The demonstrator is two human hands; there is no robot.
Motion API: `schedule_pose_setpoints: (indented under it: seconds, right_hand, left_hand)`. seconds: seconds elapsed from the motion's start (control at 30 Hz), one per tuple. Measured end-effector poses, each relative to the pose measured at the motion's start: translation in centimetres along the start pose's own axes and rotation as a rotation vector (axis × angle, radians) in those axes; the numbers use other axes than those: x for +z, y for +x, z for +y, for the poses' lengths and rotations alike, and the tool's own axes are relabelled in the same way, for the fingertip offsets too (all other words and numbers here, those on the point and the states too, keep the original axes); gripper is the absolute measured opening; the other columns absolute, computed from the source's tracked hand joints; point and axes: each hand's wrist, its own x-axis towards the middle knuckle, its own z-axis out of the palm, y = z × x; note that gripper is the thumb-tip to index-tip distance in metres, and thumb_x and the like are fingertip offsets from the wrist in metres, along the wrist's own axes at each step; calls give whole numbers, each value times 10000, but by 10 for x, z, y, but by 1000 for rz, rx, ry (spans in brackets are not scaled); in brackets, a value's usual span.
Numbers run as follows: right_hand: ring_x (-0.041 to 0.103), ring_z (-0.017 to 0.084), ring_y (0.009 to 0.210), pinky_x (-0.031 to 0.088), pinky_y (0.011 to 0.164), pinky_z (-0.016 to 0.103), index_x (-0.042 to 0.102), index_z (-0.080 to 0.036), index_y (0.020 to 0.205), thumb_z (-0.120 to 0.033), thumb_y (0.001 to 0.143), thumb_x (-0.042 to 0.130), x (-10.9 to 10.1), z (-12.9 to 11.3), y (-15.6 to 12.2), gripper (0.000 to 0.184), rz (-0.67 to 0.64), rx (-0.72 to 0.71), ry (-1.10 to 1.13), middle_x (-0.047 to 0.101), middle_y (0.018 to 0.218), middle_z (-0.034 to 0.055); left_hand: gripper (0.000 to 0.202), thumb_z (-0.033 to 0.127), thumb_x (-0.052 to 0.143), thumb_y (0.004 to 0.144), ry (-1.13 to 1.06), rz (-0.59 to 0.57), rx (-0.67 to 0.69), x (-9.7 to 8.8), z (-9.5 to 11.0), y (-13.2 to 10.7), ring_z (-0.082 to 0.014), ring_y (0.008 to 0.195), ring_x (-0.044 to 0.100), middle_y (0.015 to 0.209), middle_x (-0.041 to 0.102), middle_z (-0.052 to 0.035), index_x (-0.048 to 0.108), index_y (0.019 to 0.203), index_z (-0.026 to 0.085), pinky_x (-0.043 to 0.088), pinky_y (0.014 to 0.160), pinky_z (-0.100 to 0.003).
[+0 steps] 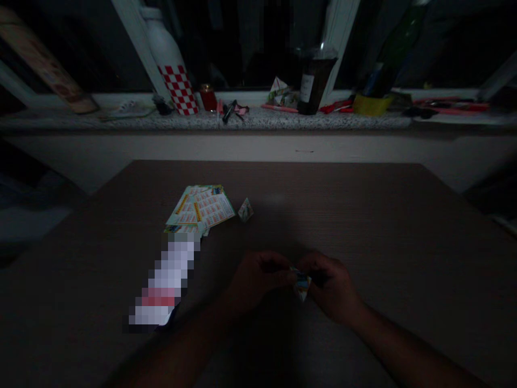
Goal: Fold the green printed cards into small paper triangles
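The scene is very dark. My left hand [258,277] and my right hand [329,285] meet low over a brown table [383,226], both pinching a small folded piece of printed paper [301,284] between their fingertips. Only a pale pointed corner of the paper shows between them. To the upper left on the table lie printed paper sheets [202,207] fanned together. A small folded paper piece [245,209] sits just to their right. A blurred white and red object [167,280] lies left of my left hand.
Behind the table runs a stone windowsill [226,121] holding a red-and-white checked bottle [172,64], a small red jar [208,97], a dark bottle [314,78], a green bottle [390,54], crumpled paper [281,92], pens and small clutter.
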Motion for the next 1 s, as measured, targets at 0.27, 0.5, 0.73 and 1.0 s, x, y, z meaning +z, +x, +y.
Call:
schedule_pose_setpoints:
  seconds: [0.27, 0.5, 0.73, 1.0]
  right_hand:
    - [461, 68, 457, 350, 437, 165, 523, -189, 669, -174, 706, 685, 2, 0, 0, 167, -79, 314, 360, 528, 535, -62]
    - [450, 73, 510, 353, 481, 183, 519, -180, 704, -309, 751, 714, 2, -4, 1, 238, -158, 347, 398, 528, 589, -46]
    - [523, 127, 679, 399, 591, 233, 620, -169, 901, -348, 817, 662, -3, -7, 0, 203, -252, 261, 245, 593, 765, 17]
    - [479, 107, 607, 372, 546, 225, 659, -178, 860, -402, 899, 559, -4, -5, -1, 249, -209, 151, 138, 580, 711, 5]
  left_hand:
    - [318, 349, 834, 590, -8, -87, -28, -1, -3, 1, -117, 630, 588, 709, 672, -5, 693, 773, 133, 435, 607, -227]
    - [275, 381, 773, 669, 43, -44, 32, 0, 1, -1, -111, 580, 560, 647, 655, -8, 701, 729, 122, 419, 576, -224]
    - [245, 364, 756, 697, -24, 73, 90, -2, 0, 3, -88, 549, 525, 600, 622, 19, 680, 696, 131, 402, 548, -204]
    - [276, 389, 749, 695, 46, 138, 113, 1, 0, 2, -87, 511, 519, 593, 626, 5, 679, 710, 122, 400, 512, -205]
